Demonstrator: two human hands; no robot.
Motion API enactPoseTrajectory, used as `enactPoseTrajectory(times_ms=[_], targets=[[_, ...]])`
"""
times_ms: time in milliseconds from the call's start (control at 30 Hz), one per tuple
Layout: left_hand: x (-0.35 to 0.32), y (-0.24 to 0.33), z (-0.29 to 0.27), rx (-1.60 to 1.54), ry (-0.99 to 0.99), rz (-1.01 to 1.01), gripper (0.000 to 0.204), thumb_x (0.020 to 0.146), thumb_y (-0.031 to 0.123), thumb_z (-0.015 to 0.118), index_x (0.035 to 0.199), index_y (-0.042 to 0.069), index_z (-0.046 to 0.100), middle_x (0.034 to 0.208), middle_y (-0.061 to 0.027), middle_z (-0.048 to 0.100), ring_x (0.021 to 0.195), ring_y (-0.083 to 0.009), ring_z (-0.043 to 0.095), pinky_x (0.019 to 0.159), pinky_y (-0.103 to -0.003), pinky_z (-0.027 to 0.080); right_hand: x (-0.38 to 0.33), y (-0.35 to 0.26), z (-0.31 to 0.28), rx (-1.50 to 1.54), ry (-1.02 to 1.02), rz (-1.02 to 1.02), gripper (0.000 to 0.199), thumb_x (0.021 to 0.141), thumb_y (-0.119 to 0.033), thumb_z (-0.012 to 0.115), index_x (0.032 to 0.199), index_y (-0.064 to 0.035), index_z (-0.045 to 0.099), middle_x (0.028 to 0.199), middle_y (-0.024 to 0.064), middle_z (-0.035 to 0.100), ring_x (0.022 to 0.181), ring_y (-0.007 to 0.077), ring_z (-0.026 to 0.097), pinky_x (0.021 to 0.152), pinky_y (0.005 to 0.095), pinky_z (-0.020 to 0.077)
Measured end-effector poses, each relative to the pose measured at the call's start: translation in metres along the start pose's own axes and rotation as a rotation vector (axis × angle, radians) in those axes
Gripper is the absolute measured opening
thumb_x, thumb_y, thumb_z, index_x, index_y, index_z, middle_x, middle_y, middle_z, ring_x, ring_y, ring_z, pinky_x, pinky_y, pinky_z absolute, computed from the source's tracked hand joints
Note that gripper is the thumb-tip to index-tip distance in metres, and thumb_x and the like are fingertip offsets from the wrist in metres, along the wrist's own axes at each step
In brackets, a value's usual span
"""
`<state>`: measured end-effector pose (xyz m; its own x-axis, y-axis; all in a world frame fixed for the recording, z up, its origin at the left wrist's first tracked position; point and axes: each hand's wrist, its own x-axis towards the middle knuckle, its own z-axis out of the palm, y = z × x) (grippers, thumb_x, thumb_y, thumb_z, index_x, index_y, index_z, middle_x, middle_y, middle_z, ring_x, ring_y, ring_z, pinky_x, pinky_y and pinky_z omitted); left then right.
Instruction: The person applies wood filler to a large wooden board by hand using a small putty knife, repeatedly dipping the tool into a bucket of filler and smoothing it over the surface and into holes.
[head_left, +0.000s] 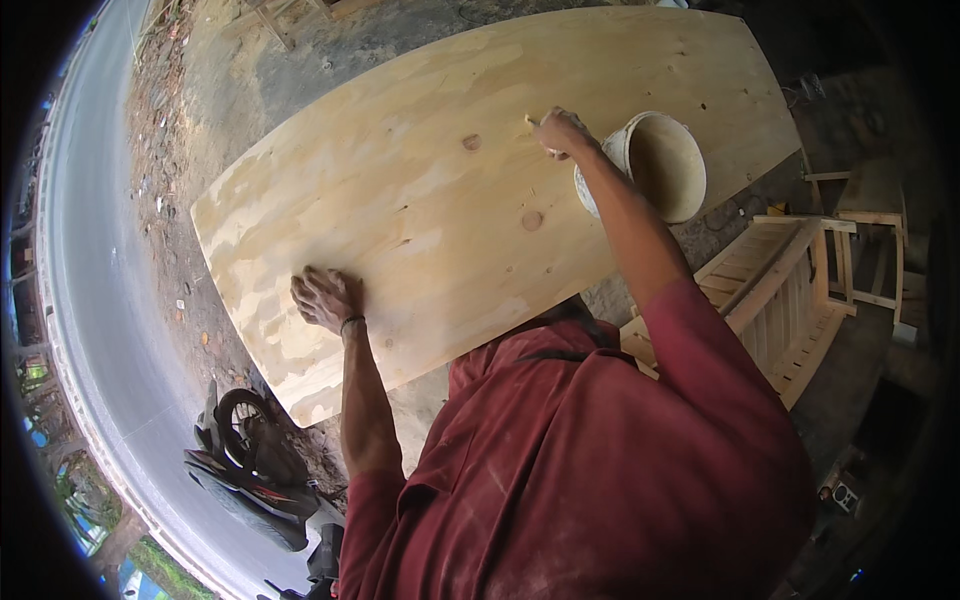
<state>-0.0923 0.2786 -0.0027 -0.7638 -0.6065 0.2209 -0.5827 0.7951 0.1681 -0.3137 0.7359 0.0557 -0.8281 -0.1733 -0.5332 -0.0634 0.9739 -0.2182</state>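
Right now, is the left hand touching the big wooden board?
Touching. In the head view the left hand lies flat, fingers spread, on the board near its lower left end, with no gap showing under it.

Soft daylight, dark fisheye-bent edges

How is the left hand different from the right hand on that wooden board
The left hand lies flat with fingers spread on the board, near its closer edge; the right hand is closed around a small light-coloured tool, farther out. The right hand works beside the white bucket, while the left hand has nothing near it. The left arm is bent close; the right is stretched out. Both touch the same board.
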Motion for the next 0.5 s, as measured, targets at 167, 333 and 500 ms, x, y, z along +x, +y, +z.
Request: enactPoseTrajectory(times_ms=[167, 333, 500], targets=[[-0.004, -0.005, -0.01, 0.027, -0.037, -0.047, 0.058, 0.087, 0.045, 0.057, 0.139, 0.023, 0.044, 0.149, -0.0096, 0.035, 0.139, -0.0292, 0.029, 0.11, -0.049, 0.025, -0.032, -0.064, -0.001, 0.137, -0.028, 0.156, 0.018, 0.073, -0.011, 0.061, 0.083, 0.0027, 0.067, 0.066, 0.0183, 0.065, 0.055, 0.0262, 0.066, 0.047, 0.0367, 0.0537], [-0.003, -0.004, -0.003, 0.003, 0.007, -0.019, 0.056, 0.087, 0.044, 0.057, 0.138, 0.022, 0.045, 0.149, -0.0101, 0.035, 0.139, -0.0298, 0.029, 0.11, -0.05, 0.025, -0.022, -0.041, -0.039, 0.379, -0.008, 0.332, 0.017, 0.078, -0.012, 0.057, 0.08, 0.0026, 0.066, 0.066, 0.0131, 0.067, 0.054, 0.0206, 0.066, 0.043, 0.0318, 0.0527], [-0.006, 0.0, -0.01, -0.008, -0.005, -0.038, 0.055, 0.086, 0.041, 0.057, 0.137, 0.022, 0.046, 0.149, -0.0106, 0.036, 0.139, -0.0295, 0.03, 0.11, -0.049, 0.025, -0.046, -0.088, 0.003, 0.205, -0.105, 0.103, 0.02, 0.078, -0.011, 0.055, 0.076, 0.0073, 0.064, 0.061, 0.0175, 0.064, 0.048, 0.0204, 0.063, 0.04, 0.0336, 0.0493]])
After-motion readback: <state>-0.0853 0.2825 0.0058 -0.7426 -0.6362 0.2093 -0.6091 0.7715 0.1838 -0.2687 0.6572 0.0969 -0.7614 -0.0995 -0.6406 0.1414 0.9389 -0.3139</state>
